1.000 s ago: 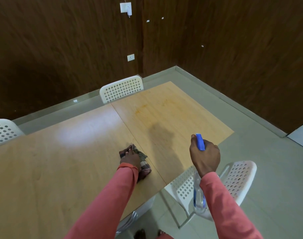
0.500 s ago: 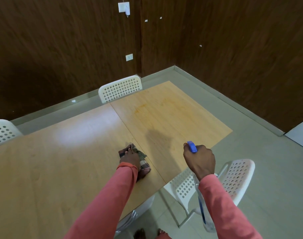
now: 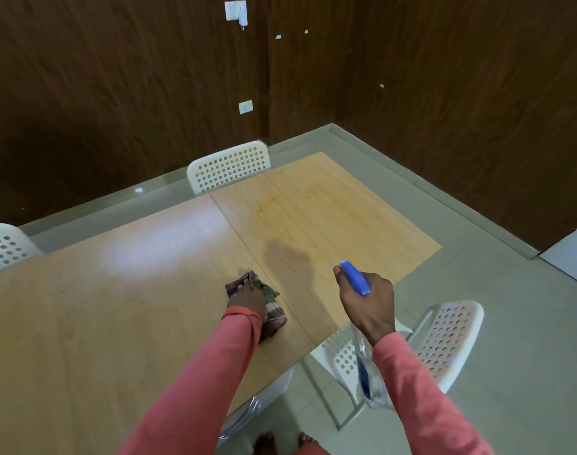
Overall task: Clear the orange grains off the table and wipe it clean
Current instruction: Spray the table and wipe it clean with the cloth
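**Now: cloth down on the table, spray bottle held up over the stained panel**

Faintly, an orange stain [image 3: 280, 205] shows on the far right panel of the wooden table [image 3: 116, 323], a pale smear of streaks near the seam; no loose grains can be made out from this height. Nearer, just left of the seam between the two panels, a crumpled checked cloth [image 3: 272, 311] lies on the table. The left hand [image 3: 247, 298] rests on top of it, fingers [image 3: 239, 285] bent over the bunched fabric and holding it down. To the right, the right hand [image 3: 367, 298] hangs above the near edge of the right panel, fingers curled tight round the neck of a spray bottle [image 3: 372, 379]; its blue head sticks out past the knuckles toward the stain, and the clear body hangs down below the wrist, beyond the table's edge. Both sleeves are salmon pink. A white perforated chair [image 3: 444, 343] stands just under that hand, another chair [image 3: 228, 165] sits at the far side, and a third chair [image 3: 1, 247] is at the left edge. Dark wood panelling [image 3: 116, 93] lines the walls, with a socket [image 3: 245, 107] on it.
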Motion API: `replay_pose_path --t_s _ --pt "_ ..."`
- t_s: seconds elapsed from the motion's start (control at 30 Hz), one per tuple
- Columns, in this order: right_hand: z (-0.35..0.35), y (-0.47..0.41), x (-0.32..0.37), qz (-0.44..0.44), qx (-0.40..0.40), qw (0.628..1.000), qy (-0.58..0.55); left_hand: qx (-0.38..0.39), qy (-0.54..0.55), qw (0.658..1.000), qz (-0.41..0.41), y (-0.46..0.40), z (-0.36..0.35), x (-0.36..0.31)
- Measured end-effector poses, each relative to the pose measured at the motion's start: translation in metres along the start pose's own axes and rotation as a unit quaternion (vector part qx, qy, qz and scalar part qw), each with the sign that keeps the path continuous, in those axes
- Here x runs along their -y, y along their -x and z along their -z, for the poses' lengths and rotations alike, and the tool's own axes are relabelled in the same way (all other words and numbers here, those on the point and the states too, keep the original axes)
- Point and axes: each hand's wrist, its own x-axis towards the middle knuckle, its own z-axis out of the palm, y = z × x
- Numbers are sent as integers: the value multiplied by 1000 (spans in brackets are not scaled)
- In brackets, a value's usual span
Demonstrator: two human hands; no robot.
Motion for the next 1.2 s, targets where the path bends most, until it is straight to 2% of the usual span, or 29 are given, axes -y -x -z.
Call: replay_pose_path --t_s 0.2,0.27,0.37,0.53,0.63,0.73,0.83,0.97,1.2 --pt "10 -7 -1 -10 -77 997 29 -5 11 1000 5 0 -1 1" --pt "12 -9 -3 -43 -91 995 26 -3 12 1000 5 0 1 0" --pt "13 -8 -6 -31 -94 995 30 -5 12 1000 4 2 2 -1" --pt "6 -1 -6 5 -50 999 10 -8 11 1000 1 1 1 1" --pt "0 3 -6 44 -9 998 -53 -7 16 1000 3 -1 -2 1" --pt "-5 9 -3 44 10 995 -91 -2 21 1000 5 -1 -2 2" --pt "-6 11 6 47 29 995 -81 6 21 1000 9 -2 -3 3" --pt "-1 8 5 16 68 994 -78 9 20 1000 5 -3 -3 3" --pt "6 3 0 -58 79 995 -10 0 11 1000 2 -3 -2 1"
